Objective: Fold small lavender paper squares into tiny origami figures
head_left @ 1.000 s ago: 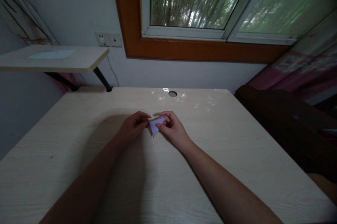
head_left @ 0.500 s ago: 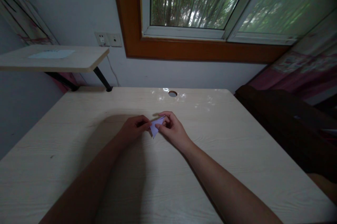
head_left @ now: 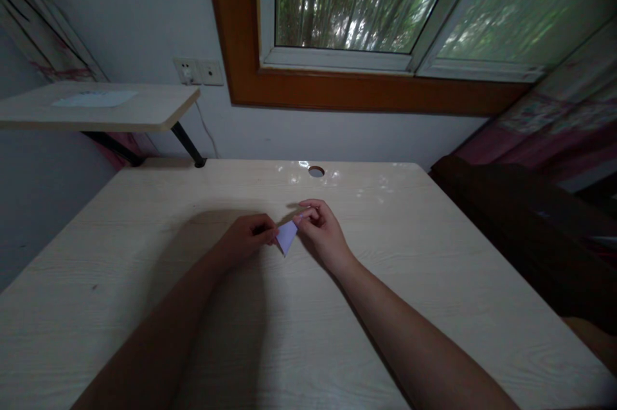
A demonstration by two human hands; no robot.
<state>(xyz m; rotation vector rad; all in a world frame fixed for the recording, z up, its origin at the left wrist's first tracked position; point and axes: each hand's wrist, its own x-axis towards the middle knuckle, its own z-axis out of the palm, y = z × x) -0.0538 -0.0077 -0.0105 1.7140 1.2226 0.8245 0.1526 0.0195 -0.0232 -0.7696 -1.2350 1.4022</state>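
Note:
A small piece of folded purple paper (head_left: 287,238), roughly triangular with one corner pointing toward me, is held between both hands over the desk. My left hand (head_left: 250,232) pinches its left corner between thumb and fingers. On the other side, my right hand (head_left: 321,222) grips the upper right corner with thumb and index finger, its other fingers partly curled. The fingertips cover both of those corners, and the folds themselves are too small to make out.
The pale wood desk (head_left: 308,333) lies under both arms, with a round cable hole (head_left: 316,171) near its back edge. A raised shelf (head_left: 159,111) on black legs stands at the back left, bearing a pale sheet (head_left: 96,99). Dark furniture (head_left: 511,230) borders the desk's right side.
My right thumb has moved from the paper's front face to its upper right corner, and the hand has shifted slightly right. The paper's lower point has moved slightly right and down.

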